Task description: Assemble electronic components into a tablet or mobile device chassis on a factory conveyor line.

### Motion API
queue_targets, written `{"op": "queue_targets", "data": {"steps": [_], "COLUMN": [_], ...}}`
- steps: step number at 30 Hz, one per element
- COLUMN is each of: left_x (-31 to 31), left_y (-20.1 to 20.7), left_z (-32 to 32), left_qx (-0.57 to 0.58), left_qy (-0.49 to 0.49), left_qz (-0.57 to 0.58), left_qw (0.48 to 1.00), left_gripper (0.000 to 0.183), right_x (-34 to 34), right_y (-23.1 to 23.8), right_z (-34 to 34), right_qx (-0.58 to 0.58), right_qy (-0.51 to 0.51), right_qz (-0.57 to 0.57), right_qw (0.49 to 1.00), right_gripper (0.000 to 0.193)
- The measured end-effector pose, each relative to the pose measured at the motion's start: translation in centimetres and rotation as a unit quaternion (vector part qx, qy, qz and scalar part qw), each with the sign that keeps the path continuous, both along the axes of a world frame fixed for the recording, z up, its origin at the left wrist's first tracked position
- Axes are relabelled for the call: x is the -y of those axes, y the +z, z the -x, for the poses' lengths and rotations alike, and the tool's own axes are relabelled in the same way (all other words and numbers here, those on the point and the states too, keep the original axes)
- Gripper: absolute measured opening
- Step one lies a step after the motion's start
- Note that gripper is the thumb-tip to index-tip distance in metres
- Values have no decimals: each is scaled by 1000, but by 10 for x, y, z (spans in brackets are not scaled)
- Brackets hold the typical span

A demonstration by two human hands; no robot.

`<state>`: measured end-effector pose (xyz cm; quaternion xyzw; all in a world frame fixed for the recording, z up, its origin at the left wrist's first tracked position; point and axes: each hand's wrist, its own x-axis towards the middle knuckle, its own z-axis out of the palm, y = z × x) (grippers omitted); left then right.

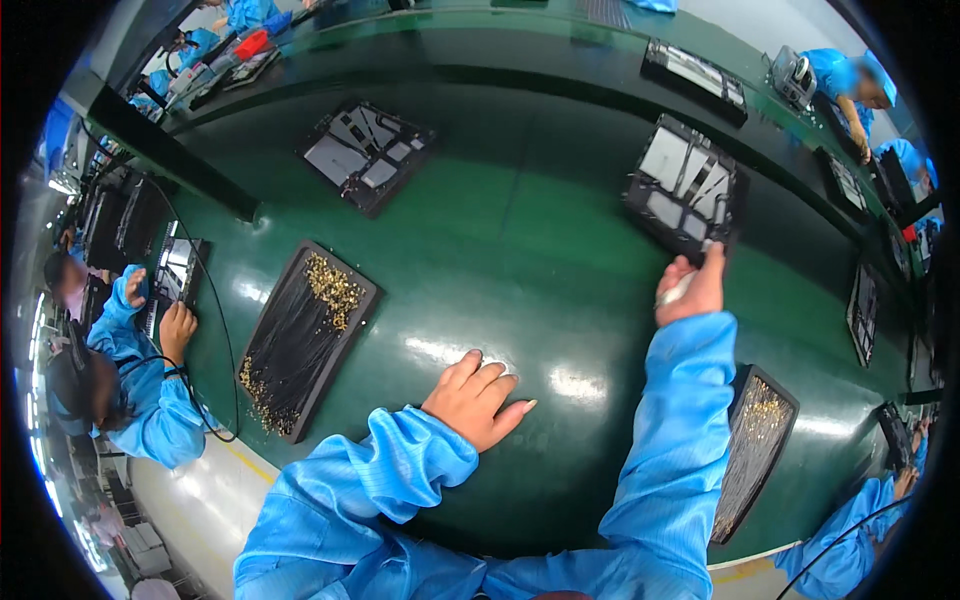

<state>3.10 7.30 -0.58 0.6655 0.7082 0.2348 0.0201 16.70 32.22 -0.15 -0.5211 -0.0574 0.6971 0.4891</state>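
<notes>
My left hand (475, 400) lies on the green tabletop with its fingers spread and nothing in it. My right arm reaches far to the right, where my right hand (692, 287) grips the near edge of a black tray-like electronic assembly (688, 185) with grey and white panels and dark strips. A small white patch shows at the palm of that hand; whether it is a loose piece or a finger cover, I cannot tell. Left of my hands, a dark tray (305, 340) holds many thin black cables with gold-coloured ends.
A similar assembly (365, 155) lies at the far left of the table. Another cable tray (755, 455) sits beside my right forearm. Beyond, a raised dark shelf carries another assembly (695, 78). A green post (175, 150) rises at left; people in blue sleeves work on both sides.
</notes>
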Motion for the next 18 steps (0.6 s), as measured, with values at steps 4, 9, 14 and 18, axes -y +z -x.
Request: {"op": "queue_targets", "data": {"steps": [4, 9, 14, 18], "left_x": [-5, -1, 39, 68], "left_y": [2, 24, 44, 64], "left_z": [11, -2, 8, 28], "left_qx": [446, 915, 826, 784], "left_qy": [209, 80, 89, 24], "left_qz": [102, -30, -42, 120], "left_qw": [864, 394, 555, 608], "left_gripper": [31, 34, 34, 36], "right_x": [106, 252, 287, 310], "right_y": [10, 38, 29, 10], "right_z": [23, 6, -12, -18], "right_qx": [-90, -128, -43, -16], "right_qy": [178, 405, 786, 799], "right_qz": [22, 116, -15, -193], "right_qw": [980, 898, 617, 570], "right_gripper": [26, 40, 56, 51]}}
